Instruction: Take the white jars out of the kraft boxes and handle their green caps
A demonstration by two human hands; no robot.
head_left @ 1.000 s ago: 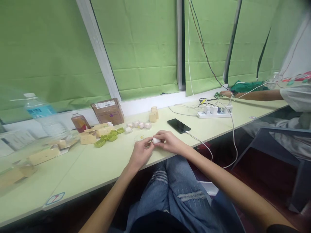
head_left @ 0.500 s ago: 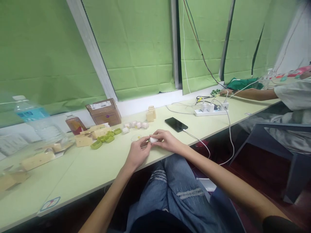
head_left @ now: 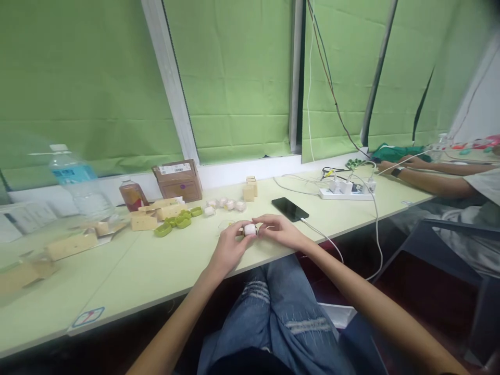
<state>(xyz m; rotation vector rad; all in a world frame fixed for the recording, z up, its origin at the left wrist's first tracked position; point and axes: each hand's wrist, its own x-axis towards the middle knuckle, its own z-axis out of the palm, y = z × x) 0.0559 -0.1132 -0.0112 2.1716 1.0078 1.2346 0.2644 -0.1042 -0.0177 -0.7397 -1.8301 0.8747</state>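
Observation:
Between my hands, just above the table's front edge, is a small white rounded piece (head_left: 250, 229) with a darker rim at its ends. My left hand (head_left: 229, 249) pinches it from the left between thumb and fingers. My right hand (head_left: 282, 232) has its curled fingertips at the right end of the piece, and the exact contact there is too small to see. Behind my hands lie several similar whitish-pink pieces (head_left: 230, 205) that look wrapped in clear plastic. A thin clear item with a yellow spot (head_left: 225, 225) lies by my left fingers, partly hidden.
Left of my hands are green moulded trays (head_left: 183, 221), opened cardboard pieces (head_left: 72, 247), a drink bottle (head_left: 133, 195), a large water bottle (head_left: 78, 179) and a brown box (head_left: 178, 182). To the right lie a phone (head_left: 289, 209), a power strip (head_left: 346, 195) and another person's arms (head_left: 437, 177).
The view has shifted, so the table appears slightly lower and further right. More of the white piece shows between my fingers. The other person now has both hands on the table.

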